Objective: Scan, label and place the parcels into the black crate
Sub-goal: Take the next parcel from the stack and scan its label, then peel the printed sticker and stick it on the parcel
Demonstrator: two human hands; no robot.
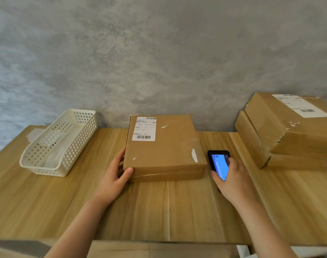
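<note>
A parcel [164,148] lies at the bench's [47,202] far edge, its near-left corner gripped by the left hand [115,174]; the right hand [233,179] holds a lit scanner [218,163] beside it.

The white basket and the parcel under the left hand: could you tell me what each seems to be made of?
White basket: apparently rigid moulded plastic, matt, with a square-hole lattice. Parcel: brown corrugated cardboard by its look, matt, with glossy clear tape along the front edge and a white paper label.

Bare table [159,211] in front; basket [60,142] (left) and 2 stacked boxes [289,135] flank it.
</note>
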